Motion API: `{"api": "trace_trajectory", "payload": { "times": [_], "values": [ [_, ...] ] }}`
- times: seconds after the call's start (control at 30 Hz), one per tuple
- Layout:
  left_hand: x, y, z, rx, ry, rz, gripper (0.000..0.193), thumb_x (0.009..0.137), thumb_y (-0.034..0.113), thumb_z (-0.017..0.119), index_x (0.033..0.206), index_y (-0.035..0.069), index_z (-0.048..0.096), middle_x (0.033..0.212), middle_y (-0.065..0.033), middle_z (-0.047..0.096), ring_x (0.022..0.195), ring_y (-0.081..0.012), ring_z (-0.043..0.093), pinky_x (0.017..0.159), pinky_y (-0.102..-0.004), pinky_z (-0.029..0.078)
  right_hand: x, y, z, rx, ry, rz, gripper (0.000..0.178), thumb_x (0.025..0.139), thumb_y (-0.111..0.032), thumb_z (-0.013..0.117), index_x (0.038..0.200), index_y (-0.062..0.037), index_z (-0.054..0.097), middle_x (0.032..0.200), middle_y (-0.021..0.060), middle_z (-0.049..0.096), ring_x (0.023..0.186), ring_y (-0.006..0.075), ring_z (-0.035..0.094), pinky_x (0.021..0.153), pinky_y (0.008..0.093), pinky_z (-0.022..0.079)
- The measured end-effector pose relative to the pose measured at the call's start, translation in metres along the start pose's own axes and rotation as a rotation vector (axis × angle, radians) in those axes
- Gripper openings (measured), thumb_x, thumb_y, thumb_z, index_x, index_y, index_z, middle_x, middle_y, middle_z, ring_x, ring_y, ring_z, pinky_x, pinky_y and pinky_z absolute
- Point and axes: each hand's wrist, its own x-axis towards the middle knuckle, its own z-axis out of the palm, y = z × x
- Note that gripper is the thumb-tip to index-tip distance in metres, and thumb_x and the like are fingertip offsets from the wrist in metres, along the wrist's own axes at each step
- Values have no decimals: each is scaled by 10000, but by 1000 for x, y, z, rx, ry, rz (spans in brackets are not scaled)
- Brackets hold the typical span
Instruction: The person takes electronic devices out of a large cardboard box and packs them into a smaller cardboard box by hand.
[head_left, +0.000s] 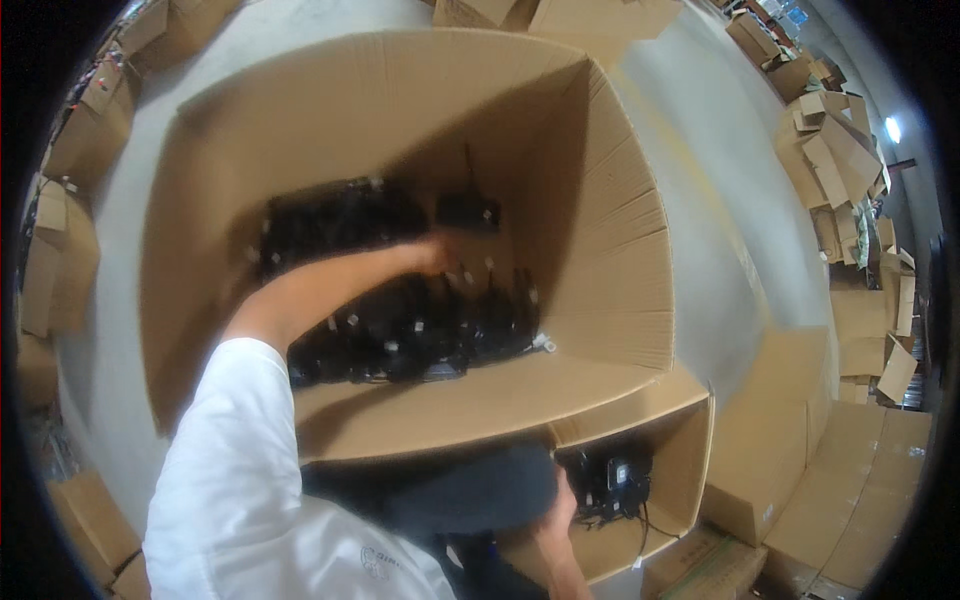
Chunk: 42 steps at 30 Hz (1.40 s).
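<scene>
My left arm, in a white sleeve, reaches across a large open cardboard box (380,60). My left hand (435,255) is over the black items inside, and motion blur hides its fingers. Below it lies a pile of black devices with small white tags (400,325). Another row of black items (340,215) stands behind, and a single black device with a thin upright rod (468,210) sits just beyond the hand. At the lower middle, my right hand (560,505) grips the right end of a dark flat thing with a rounded end (480,490); its kind is unclear.
A smaller cardboard box (690,460) against the large box's near side holds black devices with cables (615,480). Closed cartons (840,480) stand at the right. More cartons line the left side (75,250) and the far right (840,160). Grey floor (690,190) shows between them.
</scene>
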Motion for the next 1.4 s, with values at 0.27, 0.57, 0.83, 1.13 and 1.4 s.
{"api": "trace_trajectory", "payload": {
  "times": [0.27, 0.57, 0.83, 1.13, 1.4],
  "values": [
    [35, 64, 85, -6, -430, -164, 671, 909, 587, 611, 1226, -2, 666, 1254, -255, 654, 1160, -386, 618, 1010, -441, 481, 16, 17, -8, 97, 91, 80, 358, 844, -46, 688, 1198, -23, 644, 889, 176, 698, 793, 289, 690, 685, 366, 545],
    [3, -17, 146, -1041, -212, -157, 825, 917, 546, 629, 1530, 62, 364, 1538, -221, 408, 1410, -367, 398, 1171, -442, 336, 9, -16, 12, -873, 0, -402, 329, 811, -132, 739, 1117, -50, 648, 949, 235, 695, 925, 415, 688, 779, 433, 548],
    [-2, 46, 118, -476, -278, -362, 966, 767, 446, 806, 1501, -18, 385, 1526, -258, 429, 1416, -363, 406, 1178, -423, 332, 27, 3, -4, -667, 26, -192, 217, 917, -113, 610, 1114, -31, 646, 816, 170, 655, 704, 264, 588, 648, 387, 476],
    [-12, 56, 107, -522, -154, -416, 1088, 726, 363, 880, 1543, -29, 278, 1558, -238, 383, 1407, -368, 414, 1173, -415, 349, 23, 5, 5, -524, 67, -148, 269, 958, -187, 547, 1148, -32, 657, 963, 208, 708, 869, 333, 649, 784, 378, 492],
    [-76, 87, -102, -907, 88, -204, 264, 867, 264, 793, 998, 50, 709, 906, -9, 698, 802, -137, 620, 747, -319, 509, 22, -2, 7, -584, 25, -429, 216, 917, -109, 611, 1104, -18, 668, 951, 237, 695, 890, 399, 680, 747, 426, 535]
  ]
}}
